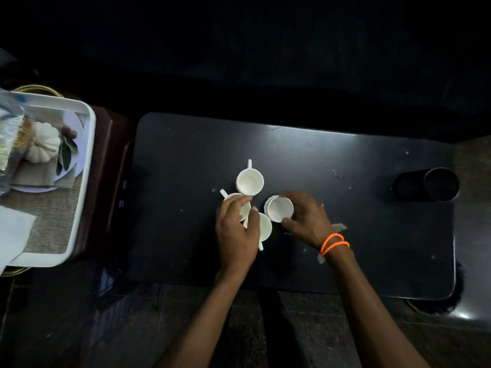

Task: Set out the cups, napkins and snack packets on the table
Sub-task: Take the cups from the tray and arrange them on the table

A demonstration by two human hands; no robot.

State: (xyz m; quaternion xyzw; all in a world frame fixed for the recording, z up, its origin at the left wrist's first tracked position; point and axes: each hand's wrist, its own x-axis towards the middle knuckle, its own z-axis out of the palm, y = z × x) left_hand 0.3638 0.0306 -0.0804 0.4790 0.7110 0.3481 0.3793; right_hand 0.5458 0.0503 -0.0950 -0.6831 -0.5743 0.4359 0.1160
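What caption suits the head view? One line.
Both hands, left and right, each hold a white cup among four on the dark table.

Left hand [236,232] covers most of the 9 o'clock cup [245,208]; only rim and handle show. Near cup [265,225] half hidden under the same hand, so its grip there can't be told. Right hand [305,217] hides the far wall of the 3 o'clock cup [279,209]; handle not visible. Tray [79,181] at 9 o'clock cut by the left edge, contents blurred. Dark cylinder [435,184] at 3 o'clock too dim to identify. Table [345,248] far side lost in darkness.
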